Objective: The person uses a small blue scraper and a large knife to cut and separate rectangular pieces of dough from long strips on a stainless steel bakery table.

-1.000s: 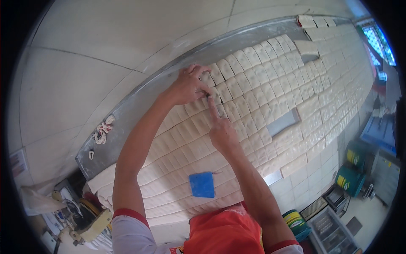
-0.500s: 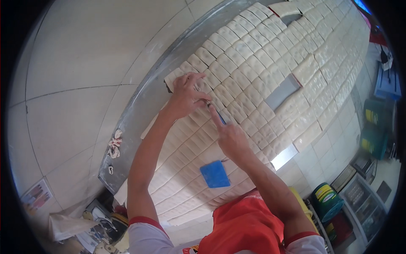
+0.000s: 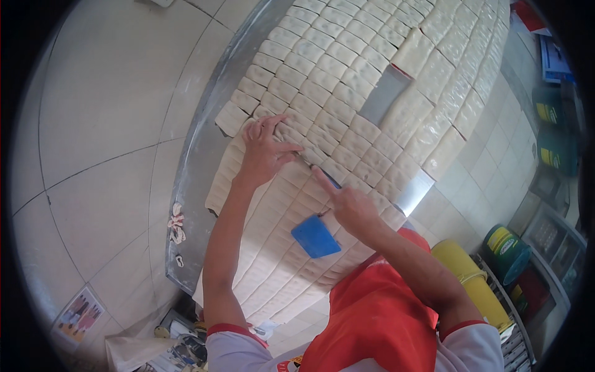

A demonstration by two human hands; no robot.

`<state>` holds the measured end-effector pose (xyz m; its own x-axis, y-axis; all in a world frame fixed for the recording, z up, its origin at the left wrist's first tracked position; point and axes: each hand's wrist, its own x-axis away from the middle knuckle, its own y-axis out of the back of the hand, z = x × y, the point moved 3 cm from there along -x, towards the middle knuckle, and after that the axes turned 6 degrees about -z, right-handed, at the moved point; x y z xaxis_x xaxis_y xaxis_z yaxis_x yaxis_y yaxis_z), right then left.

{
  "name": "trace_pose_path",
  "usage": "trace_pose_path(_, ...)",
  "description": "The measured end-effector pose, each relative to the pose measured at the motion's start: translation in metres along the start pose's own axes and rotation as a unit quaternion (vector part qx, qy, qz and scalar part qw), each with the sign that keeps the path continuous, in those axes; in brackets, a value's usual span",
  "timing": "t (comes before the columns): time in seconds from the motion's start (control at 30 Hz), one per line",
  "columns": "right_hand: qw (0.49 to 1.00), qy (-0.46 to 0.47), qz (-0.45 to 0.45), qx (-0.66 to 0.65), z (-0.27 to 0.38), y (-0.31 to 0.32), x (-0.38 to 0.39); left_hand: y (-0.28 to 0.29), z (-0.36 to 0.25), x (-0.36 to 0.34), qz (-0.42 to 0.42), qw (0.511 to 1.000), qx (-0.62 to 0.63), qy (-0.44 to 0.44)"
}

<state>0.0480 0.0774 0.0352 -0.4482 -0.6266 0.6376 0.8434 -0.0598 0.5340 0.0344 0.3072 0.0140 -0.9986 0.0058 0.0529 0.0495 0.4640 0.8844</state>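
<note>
My left hand (image 3: pixel 263 149) rests on rows of pale dough (image 3: pixel 260 217), fingers spread over the scored pieces beside the cut. Just to its right, my right hand (image 3: pixel 347 208) is closed on a thin knife (image 3: pixel 333 181), index finger stretched along it, with the blade lying on the dough and its tip near my left thumb. Many small squares (image 3: pixel 325 77) fill the upper part of the sheet, with longer glossy strips (image 3: pixel 446 90) on the right. A blue scraper (image 3: pixel 315 237) lies flat on the dough below my hands.
The metal tray rim (image 3: pixel 189 149) runs along the left, with dough scraps (image 3: pixel 176 223) on it, beside a tiled surface (image 3: pixel 105 142). On the right stand green tubs (image 3: pixel 505 248), a yellow container (image 3: pixel 468 285) and a divided grey tray (image 3: pixel 555 242). My red apron (image 3: pixel 378 316) is at the bottom.
The camera view has turned, so the dough sheet now runs more upright in the picture. My hands appear slightly lower, still at the same part of the dough, with the knife more exposed.
</note>
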Motion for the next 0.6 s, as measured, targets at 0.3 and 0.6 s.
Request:
trace_pose_path(0.3,0.995,0.033,-0.089,0.014,-0.035,-0.015,0.020,-0.028,-0.061,0.010,0.013,0.999,0.019,-0.041)
trace_pose_path(0.6,0.996,0.018,-0.076,0.049,-0.082,-0.030,0.057,-0.048,-0.104,0.018,0.001,0.999,0.012,-0.036)
